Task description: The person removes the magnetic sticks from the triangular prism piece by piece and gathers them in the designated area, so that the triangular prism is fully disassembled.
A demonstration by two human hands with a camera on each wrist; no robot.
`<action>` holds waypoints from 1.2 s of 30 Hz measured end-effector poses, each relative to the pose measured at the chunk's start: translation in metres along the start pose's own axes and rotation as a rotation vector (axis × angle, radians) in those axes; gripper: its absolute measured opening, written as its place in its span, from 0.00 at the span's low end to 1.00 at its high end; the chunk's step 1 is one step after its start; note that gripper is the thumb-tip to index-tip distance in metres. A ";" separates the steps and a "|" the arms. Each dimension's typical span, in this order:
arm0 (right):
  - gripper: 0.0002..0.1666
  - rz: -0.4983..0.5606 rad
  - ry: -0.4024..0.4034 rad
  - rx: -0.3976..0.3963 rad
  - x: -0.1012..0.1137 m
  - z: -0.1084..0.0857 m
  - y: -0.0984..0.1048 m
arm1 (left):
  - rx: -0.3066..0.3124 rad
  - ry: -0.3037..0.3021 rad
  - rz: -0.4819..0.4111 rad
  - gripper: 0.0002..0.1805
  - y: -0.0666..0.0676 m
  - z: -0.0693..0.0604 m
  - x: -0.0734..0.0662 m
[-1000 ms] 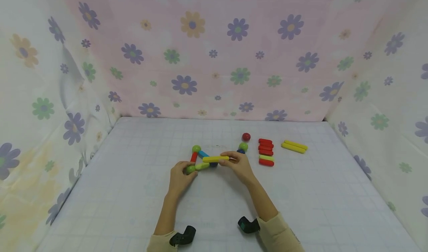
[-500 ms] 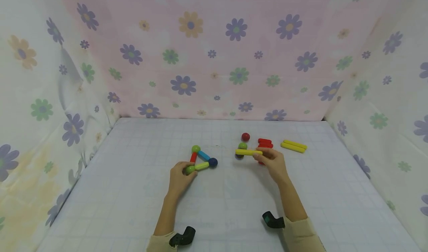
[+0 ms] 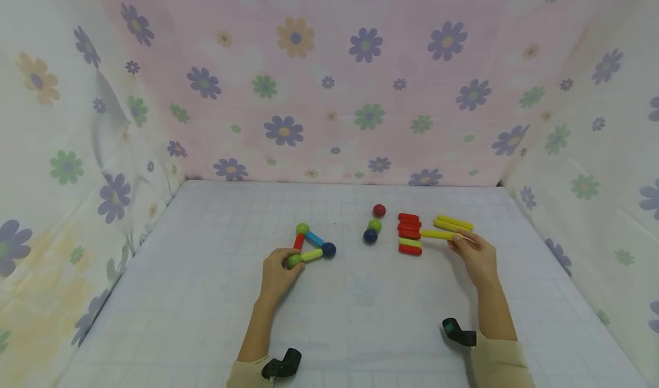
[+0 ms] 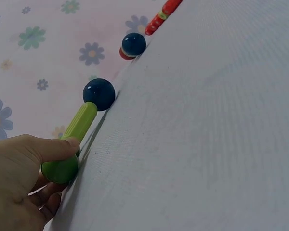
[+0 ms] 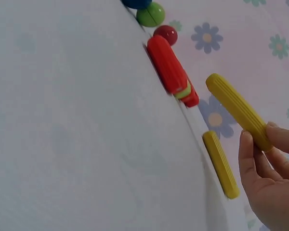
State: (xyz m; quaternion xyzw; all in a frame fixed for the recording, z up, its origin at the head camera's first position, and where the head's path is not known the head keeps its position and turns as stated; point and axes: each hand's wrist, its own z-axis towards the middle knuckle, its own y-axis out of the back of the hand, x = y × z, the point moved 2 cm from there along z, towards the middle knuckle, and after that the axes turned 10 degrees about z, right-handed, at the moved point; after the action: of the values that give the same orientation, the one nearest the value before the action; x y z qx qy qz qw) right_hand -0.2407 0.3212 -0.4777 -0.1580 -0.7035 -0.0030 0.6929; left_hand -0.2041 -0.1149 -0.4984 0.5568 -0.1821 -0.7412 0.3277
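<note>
My left hand [image 3: 278, 272] grips the near green ball [image 4: 60, 169] of a small triangle built from sticks and balls. A light green stick [image 3: 311, 255] runs from that ball to a dark blue ball [image 3: 328, 250]. A blue stick [image 3: 314, 239] and a red stick [image 3: 298, 241] meet at the far green ball [image 3: 302, 228]. Over on the right, my right hand [image 3: 477, 257] pinches a yellow stick [image 5: 238, 110] by one end, held above the table. Two more yellow sticks [image 3: 453, 224] lie just beyond it.
Several red sticks [image 3: 409, 250] and a light green stick [image 3: 410, 242] lie in a column at centre right. Left of them sit a red ball [image 3: 379, 210], a green ball [image 3: 374, 225] and a dark blue ball [image 3: 370, 236]. Flowered cloth hangs behind and at both sides.
My right hand has carried the yellow stick rightward, from over the triangle, past the loose balls, to near the other yellow sticks. The left hand stays put on the green ball.
</note>
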 end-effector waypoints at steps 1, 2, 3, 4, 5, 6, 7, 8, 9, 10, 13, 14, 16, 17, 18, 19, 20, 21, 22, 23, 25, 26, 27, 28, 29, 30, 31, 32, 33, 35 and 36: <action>0.37 0.017 -0.008 -0.023 0.000 0.002 0.006 | 0.001 0.002 0.000 0.15 0.000 0.000 0.000; 0.35 0.025 -0.013 -0.047 -0.001 0.003 0.010 | 0.001 0.004 -0.002 0.15 0.000 0.000 0.000; 0.33 0.035 -0.017 -0.071 -0.001 0.004 0.015 | 0.001 0.004 -0.003 0.15 0.000 0.000 -0.001; 0.29 0.031 -0.021 -0.097 -0.001 0.005 0.018 | 0.000 0.002 -0.003 0.15 0.000 0.000 -0.001; 0.27 0.048 -0.027 -0.115 -0.001 0.006 0.022 | -0.002 0.001 -0.004 0.15 0.000 0.000 -0.001; 0.23 0.059 -0.034 -0.132 -0.002 0.007 0.025 | -0.004 -0.003 -0.004 0.15 0.000 0.000 -0.001; 0.20 0.080 -0.041 -0.146 -0.002 0.008 0.027 | -0.006 -0.006 -0.004 0.15 0.000 0.000 -0.001; 0.18 0.095 -0.050 -0.157 -0.002 0.008 0.029 | -0.008 -0.009 -0.004 0.15 0.000 0.000 -0.001; 0.16 0.111 -0.057 -0.164 -0.003 0.009 0.031 | -0.009 -0.012 -0.004 0.15 0.000 0.000 -0.001; 0.16 0.118 -0.065 -0.170 -0.003 0.009 0.032 | -0.009 -0.016 -0.003 0.15 0.000 0.000 0.000; 0.16 0.136 -0.080 -0.181 -0.004 0.012 0.035 | -0.011 -0.023 -0.004 0.15 0.000 0.000 0.000; 0.17 0.127 -0.081 -0.185 -0.005 0.012 0.036 | -0.011 -0.024 -0.007 0.15 0.000 0.000 0.000; 0.18 0.103 -0.072 -0.191 -0.006 0.015 0.037 | -0.013 -0.029 -0.010 0.15 0.000 0.000 0.000; 0.17 0.079 -0.067 -0.193 -0.006 0.016 0.038 | -0.014 -0.029 -0.010 0.15 0.000 0.000 0.000; 0.17 0.049 -0.061 -0.194 -0.006 0.017 0.039 | -0.013 -0.028 -0.011 0.15 0.000 0.000 0.000; 0.17 0.024 -0.056 -0.192 -0.007 0.019 0.040 | -0.012 -0.027 -0.015 0.15 0.000 0.000 0.000; 0.16 0.003 -0.055 -0.188 -0.007 0.020 0.041 | -0.011 -0.026 -0.015 0.15 0.000 0.000 0.000; 0.16 -0.019 -0.052 -0.183 -0.007 0.020 0.042 | -0.010 -0.024 -0.017 0.15 0.000 0.000 0.000; 0.17 -0.044 -0.053 -0.182 -0.006 0.022 0.043 | -0.010 -0.023 -0.016 0.15 -0.001 0.000 0.000; 0.18 -0.079 -0.048 -0.177 -0.006 0.022 0.044 | -0.009 -0.022 -0.014 0.15 -0.001 0.000 0.000; 0.22 -0.113 -0.036 -0.173 -0.006 0.024 0.044 | -0.006 -0.018 -0.016 0.15 -0.001 0.000 0.000; 0.24 -0.130 -0.032 -0.179 -0.006 0.025 0.044 | -0.007 -0.020 -0.014 0.15 -0.001 0.000 0.000; 0.26 -0.154 -0.028 -0.186 -0.006 0.026 0.044 | -0.008 -0.022 -0.013 0.15 -0.001 0.001 0.001; 0.27 -0.182 -0.026 -0.195 -0.006 0.027 0.043 | -0.011 -0.025 -0.012 0.16 -0.001 0.001 0.001; 0.28 -0.205 -0.023 -0.203 -0.006 0.028 0.043 | -0.012 -0.027 -0.015 0.16 -0.002 0.001 0.002; 0.28 -0.219 -0.028 -0.214 -0.007 0.029 0.043 | -0.014 -0.029 -0.018 0.16 -0.002 0.001 0.002; 0.28 -0.241 -0.036 -0.223 -0.007 0.031 0.043 | -0.018 -0.034 -0.019 0.16 -0.003 0.001 0.003; 0.29 -0.255 -0.045 -0.233 -0.008 0.032 0.043 | -0.023 -0.042 -0.022 0.16 -0.003 0.001 0.003; 0.29 -0.279 -0.052 -0.239 -0.008 0.033 0.043 | -0.027 -0.050 -0.022 0.16 -0.003 0.000 0.004; 0.29 -0.298 -0.066 -0.248 -0.008 0.033 0.043 | -0.043 -0.074 -0.021 0.16 -0.003 0.000 0.005; 0.29 -0.303 -0.071 -0.250 -0.009 0.034 0.043 | -0.051 -0.085 -0.022 0.16 -0.003 -0.001 0.005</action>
State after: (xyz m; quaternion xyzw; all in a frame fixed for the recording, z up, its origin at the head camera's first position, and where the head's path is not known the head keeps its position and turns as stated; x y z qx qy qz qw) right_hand -0.2640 0.3676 -0.4966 -0.1351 -0.7375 -0.1892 0.6341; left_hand -0.2050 -0.1159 -0.5041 0.5183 -0.1707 -0.7722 0.3255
